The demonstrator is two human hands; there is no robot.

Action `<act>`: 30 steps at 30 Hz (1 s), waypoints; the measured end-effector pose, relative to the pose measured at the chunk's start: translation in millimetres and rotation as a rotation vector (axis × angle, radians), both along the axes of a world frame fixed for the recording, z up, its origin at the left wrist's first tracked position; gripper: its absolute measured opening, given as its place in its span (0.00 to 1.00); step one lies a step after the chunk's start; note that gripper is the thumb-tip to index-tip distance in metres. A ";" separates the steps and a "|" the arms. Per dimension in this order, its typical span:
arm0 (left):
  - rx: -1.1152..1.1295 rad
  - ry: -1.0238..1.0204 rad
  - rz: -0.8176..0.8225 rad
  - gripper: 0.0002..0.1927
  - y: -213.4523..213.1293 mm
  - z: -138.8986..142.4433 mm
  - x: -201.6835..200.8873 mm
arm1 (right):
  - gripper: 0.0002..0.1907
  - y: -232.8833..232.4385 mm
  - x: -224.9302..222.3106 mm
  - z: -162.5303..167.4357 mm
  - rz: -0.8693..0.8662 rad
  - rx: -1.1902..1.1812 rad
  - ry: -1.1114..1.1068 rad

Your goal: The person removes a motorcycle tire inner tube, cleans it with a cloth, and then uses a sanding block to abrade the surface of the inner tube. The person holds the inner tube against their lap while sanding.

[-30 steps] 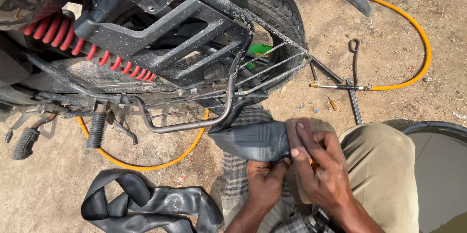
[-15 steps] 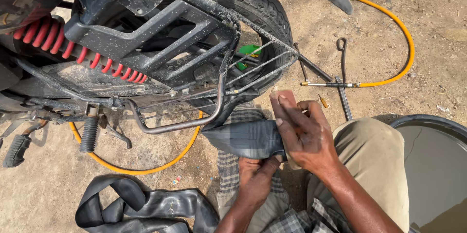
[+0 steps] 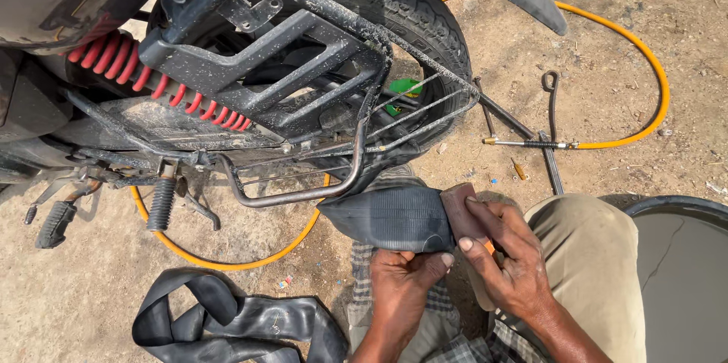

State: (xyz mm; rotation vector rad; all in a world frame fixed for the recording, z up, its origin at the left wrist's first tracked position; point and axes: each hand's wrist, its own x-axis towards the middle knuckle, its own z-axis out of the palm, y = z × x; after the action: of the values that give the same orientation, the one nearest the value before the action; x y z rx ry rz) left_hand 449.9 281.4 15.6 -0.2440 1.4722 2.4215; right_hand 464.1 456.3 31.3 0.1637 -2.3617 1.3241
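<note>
The left hand (image 3: 402, 276) grips a black tube (image 3: 390, 217) from below while the right hand (image 3: 504, 257), fingers closed, presses a brown pad (image 3: 462, 208) against it.

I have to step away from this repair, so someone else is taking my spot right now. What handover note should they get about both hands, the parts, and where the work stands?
Left hand: grips the black inner tube from below, stretched over the knee.
Right hand: presses a small brownish rubbing pad onto the tube's end.
Nearby: a spare inner tube on the dirt, the orange air hose, the water basin, the motorcycle's rear tyre.
Done: tube is out and laid flat.
Left: no patch is visible on the tube yet.
</note>
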 end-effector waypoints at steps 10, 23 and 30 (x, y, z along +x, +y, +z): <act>0.214 -0.019 0.049 0.05 4.2 0.3 -3.6 | 0.28 0.1 5.9 -3.6 -0.037 -0.123 -0.084; -0.027 0.012 -0.025 0.02 1.2 -7.8 -10.5 | 0.27 -18.8 22.0 4.3 -0.105 -0.045 -0.002; -0.107 0.144 -0.083 0.03 -2.1 -18.4 -16.9 | 0.26 -29.6 19.1 8.9 -0.093 0.038 0.146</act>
State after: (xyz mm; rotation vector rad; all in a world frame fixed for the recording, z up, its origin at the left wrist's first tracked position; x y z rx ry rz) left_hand 433.0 279.4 -2.8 -0.0313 1.6420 2.3400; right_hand 483.2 426.7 40.2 0.1540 -2.2447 1.1840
